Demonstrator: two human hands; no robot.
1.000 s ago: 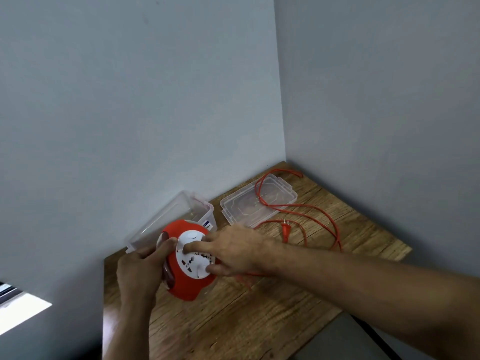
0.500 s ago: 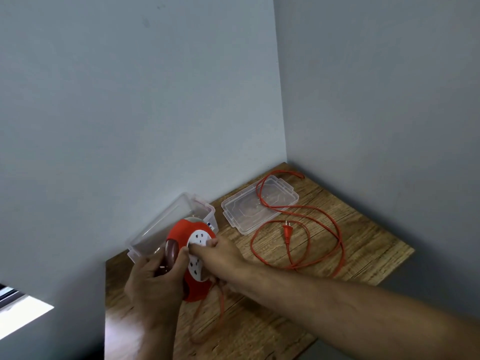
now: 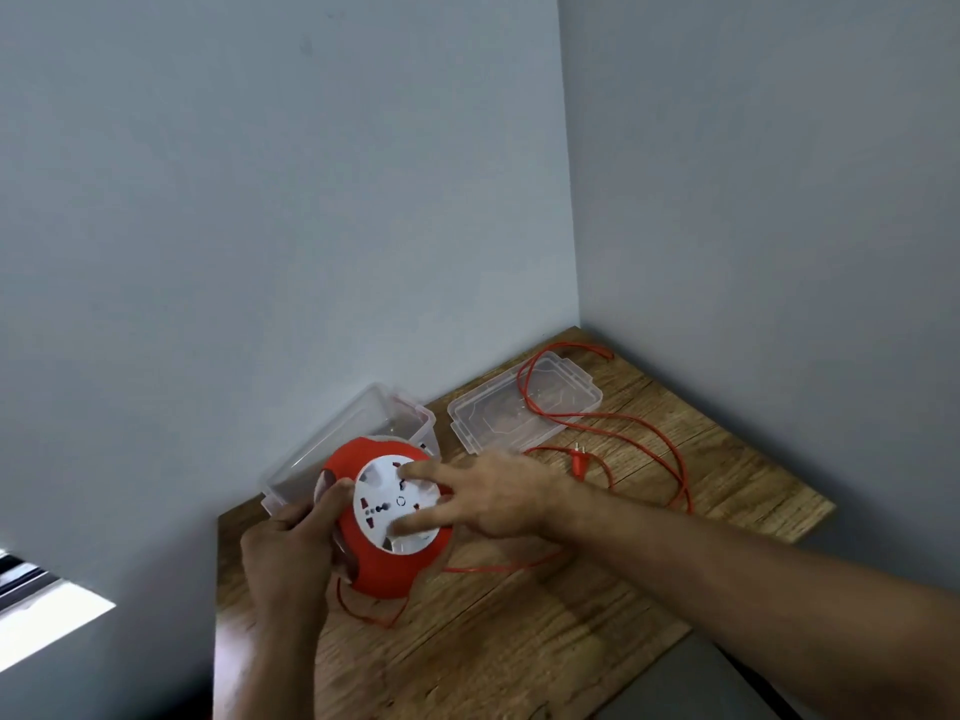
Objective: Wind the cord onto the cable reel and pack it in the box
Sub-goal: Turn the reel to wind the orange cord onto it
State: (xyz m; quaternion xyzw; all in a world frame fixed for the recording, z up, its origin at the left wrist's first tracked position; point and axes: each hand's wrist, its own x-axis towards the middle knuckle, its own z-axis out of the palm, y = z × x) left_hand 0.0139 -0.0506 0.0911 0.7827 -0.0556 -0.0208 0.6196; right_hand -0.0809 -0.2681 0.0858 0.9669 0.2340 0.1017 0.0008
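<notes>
A round red cable reel [image 3: 382, 566] with a white socket face [image 3: 387, 504] is held upright above the wooden table [image 3: 519, 641]. My left hand [image 3: 291, 553] grips its left rim. My right hand [image 3: 493, 493] presses spread fingers on the white face. An orange cord [image 3: 649, 433] runs from the reel across the table in loose loops, some lying over the lid; its plug [image 3: 577, 462] lies by my right wrist. A short loop of cord hangs under the reel. The clear plastic box [image 3: 358, 433] stands open behind the reel.
The box's clear lid [image 3: 488, 423] lies flat to the right of the box, near the corner of two grey walls. The table's front-right edge runs diagonally; a bright window strip shows at the lower left.
The white face has turned under my right hand's fingers. The cord loops on the table have shifted and drawn closer, and a small loop now hangs below the reel.
</notes>
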